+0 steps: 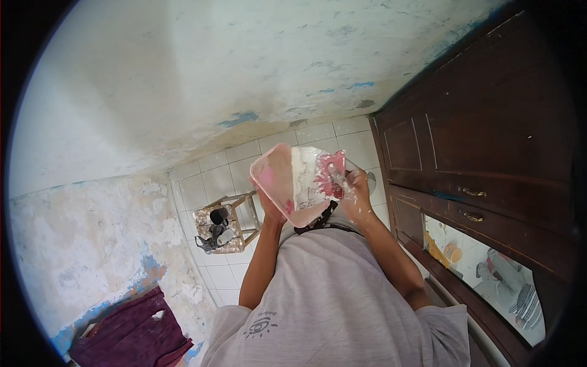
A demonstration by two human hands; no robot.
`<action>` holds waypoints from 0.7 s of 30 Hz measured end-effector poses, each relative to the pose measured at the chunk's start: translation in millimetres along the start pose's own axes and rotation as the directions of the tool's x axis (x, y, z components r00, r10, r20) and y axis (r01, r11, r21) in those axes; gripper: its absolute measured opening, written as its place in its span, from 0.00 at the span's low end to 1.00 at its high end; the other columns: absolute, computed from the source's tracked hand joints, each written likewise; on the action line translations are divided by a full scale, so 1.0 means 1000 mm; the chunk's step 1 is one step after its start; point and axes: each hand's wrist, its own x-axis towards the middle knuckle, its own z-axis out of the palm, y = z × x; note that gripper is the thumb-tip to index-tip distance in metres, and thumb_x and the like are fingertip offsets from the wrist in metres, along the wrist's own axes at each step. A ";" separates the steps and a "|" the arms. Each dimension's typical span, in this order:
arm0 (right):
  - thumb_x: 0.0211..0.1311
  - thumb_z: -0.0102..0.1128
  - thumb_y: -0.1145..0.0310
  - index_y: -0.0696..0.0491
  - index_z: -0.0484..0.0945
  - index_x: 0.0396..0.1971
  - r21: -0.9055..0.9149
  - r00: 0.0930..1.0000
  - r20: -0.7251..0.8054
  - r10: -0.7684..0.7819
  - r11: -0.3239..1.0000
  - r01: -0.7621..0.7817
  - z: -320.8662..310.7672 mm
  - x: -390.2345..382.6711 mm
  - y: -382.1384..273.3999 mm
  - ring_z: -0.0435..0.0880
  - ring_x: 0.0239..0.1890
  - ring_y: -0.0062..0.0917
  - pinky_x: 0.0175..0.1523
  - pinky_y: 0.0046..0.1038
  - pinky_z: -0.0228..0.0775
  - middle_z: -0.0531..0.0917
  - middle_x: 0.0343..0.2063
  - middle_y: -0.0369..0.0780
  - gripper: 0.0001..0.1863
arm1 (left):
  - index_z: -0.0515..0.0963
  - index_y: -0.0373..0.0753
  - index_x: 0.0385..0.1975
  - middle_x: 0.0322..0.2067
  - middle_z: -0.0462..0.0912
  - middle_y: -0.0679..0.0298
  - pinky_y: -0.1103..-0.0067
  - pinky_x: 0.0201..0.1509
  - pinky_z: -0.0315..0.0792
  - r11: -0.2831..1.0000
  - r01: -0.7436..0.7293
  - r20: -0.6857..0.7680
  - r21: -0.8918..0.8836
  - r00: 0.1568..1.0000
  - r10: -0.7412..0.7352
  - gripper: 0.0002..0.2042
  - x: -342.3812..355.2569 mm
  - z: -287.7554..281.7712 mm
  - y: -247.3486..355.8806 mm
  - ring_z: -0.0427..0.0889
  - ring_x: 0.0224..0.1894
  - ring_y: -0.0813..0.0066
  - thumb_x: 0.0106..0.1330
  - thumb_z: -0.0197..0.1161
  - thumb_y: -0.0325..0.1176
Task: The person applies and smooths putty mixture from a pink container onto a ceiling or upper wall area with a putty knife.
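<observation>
A shallow pink plastic tub [272, 171] with a rounded rim is held up in front of my waist. My left hand [273, 208] is closed round its left and near side, most of the fingers hidden beneath it. A wide putty scraper [306, 177], smeared with white paste and red toward its right end, lies across the tub's right part. My right hand [354, 192] is closed on that red end, its fingers spotted with white. Pinkish-beige residue coats the inside of the tub.
A paint-spattered wooden stool [235, 244] stands lower left, with dark straps and a black item on top. Ahead rises a patchy, peeling wall [257, 73]. Dark wooden cabinet doors [477, 104] line the right, above a mirror-like panel [483, 275]. Purple cloth [137, 330] hangs lower left.
</observation>
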 end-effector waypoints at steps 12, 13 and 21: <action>0.67 0.59 0.71 0.56 0.74 0.53 0.309 0.962 -0.231 0.144 0.949 -0.068 -0.107 0.111 0.085 0.84 0.47 0.30 0.50 0.32 0.79 0.82 0.46 0.41 0.16 | 0.61 0.49 0.67 0.59 0.70 0.63 0.62 0.64 0.70 0.993 0.034 -0.130 0.111 0.991 -0.020 0.40 -0.001 -0.064 -0.010 0.72 0.61 0.61 0.65 0.40 0.74; 0.67 0.59 0.71 0.56 0.74 0.53 0.329 0.964 -0.224 0.142 0.942 -0.063 -0.116 0.130 0.100 0.84 0.47 0.30 0.50 0.32 0.79 0.82 0.46 0.41 0.16 | 0.61 0.49 0.66 0.59 0.71 0.63 0.62 0.64 0.70 0.996 0.075 -0.102 0.039 0.992 -0.071 0.40 -0.002 -0.069 -0.014 0.72 0.60 0.61 0.65 0.40 0.74; 0.72 0.52 0.71 0.54 0.73 0.53 0.309 0.835 -0.537 0.120 0.949 0.062 -0.158 0.337 0.222 0.85 0.41 0.30 0.43 0.32 0.80 0.83 0.43 0.44 0.13 | 0.63 0.49 0.65 0.57 0.73 0.64 0.63 0.61 0.73 0.996 0.089 -0.371 -0.018 0.924 -0.090 0.35 -0.014 -0.123 -0.041 0.74 0.58 0.62 0.69 0.41 0.69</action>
